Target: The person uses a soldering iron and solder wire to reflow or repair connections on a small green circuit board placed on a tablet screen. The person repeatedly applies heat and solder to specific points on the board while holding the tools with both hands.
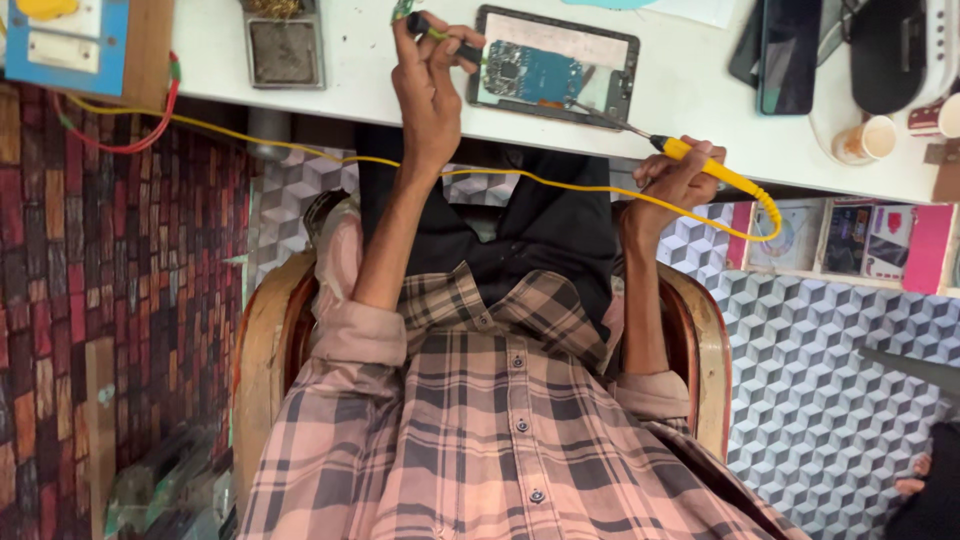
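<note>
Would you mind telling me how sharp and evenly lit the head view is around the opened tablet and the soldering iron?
In the head view the light is even and soft, without hard shadows on the white bench. The opened tablet and yellow soldering iron in the right hand are reasonably sharp. The left hand holds a small dark tool too blurred to identify. The dark phone shows faint glare.
</note>
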